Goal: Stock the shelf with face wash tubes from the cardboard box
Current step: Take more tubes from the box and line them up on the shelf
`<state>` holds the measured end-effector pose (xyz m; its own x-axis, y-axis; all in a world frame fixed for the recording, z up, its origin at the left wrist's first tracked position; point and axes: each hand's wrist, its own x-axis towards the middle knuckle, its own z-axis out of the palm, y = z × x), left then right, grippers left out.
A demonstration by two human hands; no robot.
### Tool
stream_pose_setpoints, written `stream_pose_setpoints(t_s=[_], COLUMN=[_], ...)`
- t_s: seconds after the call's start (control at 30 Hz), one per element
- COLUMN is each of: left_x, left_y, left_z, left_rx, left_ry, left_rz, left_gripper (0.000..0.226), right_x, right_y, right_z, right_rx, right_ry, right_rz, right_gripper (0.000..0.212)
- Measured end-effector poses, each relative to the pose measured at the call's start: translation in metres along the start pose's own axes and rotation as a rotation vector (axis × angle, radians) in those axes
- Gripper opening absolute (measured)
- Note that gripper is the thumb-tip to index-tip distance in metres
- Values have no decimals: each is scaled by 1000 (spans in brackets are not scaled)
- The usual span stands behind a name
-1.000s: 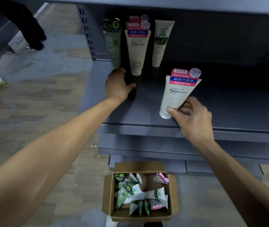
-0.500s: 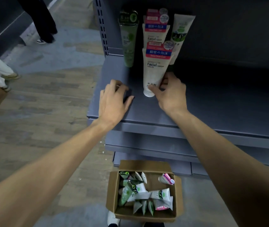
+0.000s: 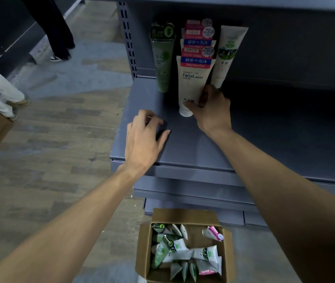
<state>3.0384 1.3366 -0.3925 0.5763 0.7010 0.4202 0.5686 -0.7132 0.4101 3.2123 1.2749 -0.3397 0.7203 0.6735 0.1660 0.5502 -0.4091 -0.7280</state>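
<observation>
Dim aisle — worn wood-plank floor, dark wall at left.

Both arms bare, stretched fwd. Left hand palm down, fingers loosely curled w/ tips resting on the shelf, thumb out to the side, holding nothing. Right hand further in, wrist bent, thumb & fingers pinching the lower end of an upright face wash tube

Change record. Facial tube: carried from mid-shelf, right of centre, to frame centre-top; now upright in front of the matching pink-label tube. Right hand: went with it, still pinching its cap end. Left hand: drawn back from the green tube toward the shelf front edge.
</observation>
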Motion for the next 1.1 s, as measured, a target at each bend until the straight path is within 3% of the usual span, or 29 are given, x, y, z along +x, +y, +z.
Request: stream_pose_setpoints(t_s=[0.8, 0.93, 1.1], left_x=[0, 0, 1], left_y=[-2, -3, -5], left_z=[3, 4, 6], left_rx=[42, 61, 72], left_ry=[11, 31, 38], left_rz=[22, 47, 50], left_gripper=[24, 23, 22], right_x=[13, 1, -37], right_y=[-4, -1, 5], right_z=[4, -2, -20], right_rx=[36, -20, -137], right_ry=[11, -68, -153], right_rz=[46, 160, 132], right_gripper=[40, 58, 76])
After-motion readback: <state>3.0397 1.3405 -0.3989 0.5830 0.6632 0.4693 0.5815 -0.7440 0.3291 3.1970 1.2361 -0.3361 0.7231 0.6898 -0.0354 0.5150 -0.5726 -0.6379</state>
